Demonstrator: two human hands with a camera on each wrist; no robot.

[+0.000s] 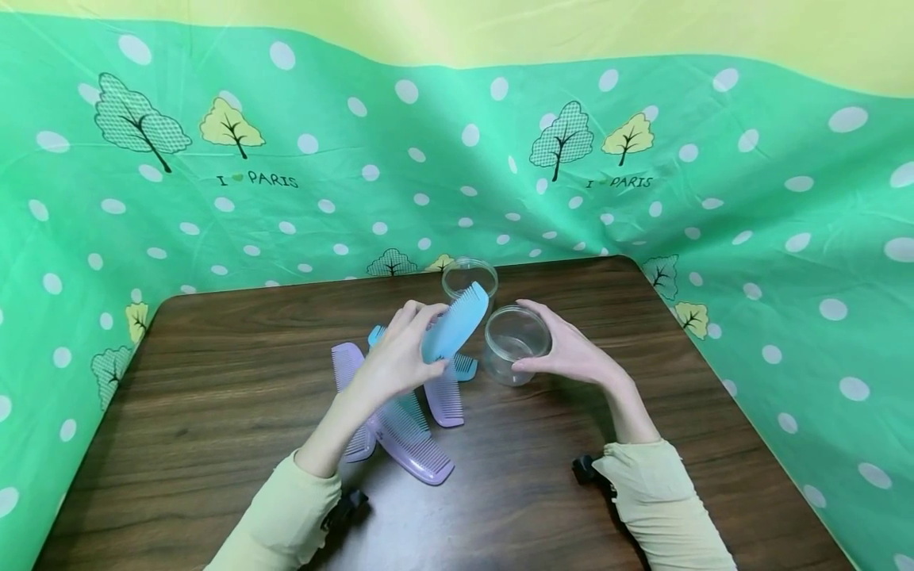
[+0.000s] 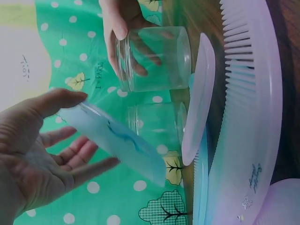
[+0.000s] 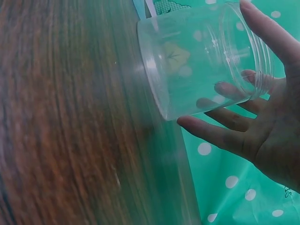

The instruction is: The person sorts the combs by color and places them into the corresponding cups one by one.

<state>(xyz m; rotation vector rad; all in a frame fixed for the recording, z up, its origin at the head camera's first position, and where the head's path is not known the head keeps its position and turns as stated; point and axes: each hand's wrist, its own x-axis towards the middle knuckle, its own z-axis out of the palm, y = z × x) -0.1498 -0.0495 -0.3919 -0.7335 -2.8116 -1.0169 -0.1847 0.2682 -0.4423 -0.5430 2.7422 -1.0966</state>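
Observation:
My left hand pinches a light blue comb between thumb and fingers, holding it up above the table. In the left wrist view the held comb is tilted, apart from the jars. My right hand grips a clear jar from its right side, thumb and fingers around it; the jar stands upright with its top open. Beneath the left hand lie several combs: a long purple comb, another purple comb by the jar, and a blue comb. That hand partly hides the pile.
A second clear jar stands behind the held comb, near the table's back edge. Another purple comb lies at the pile's left. The dark wooden table meets a green dotted curtain at its back and sides.

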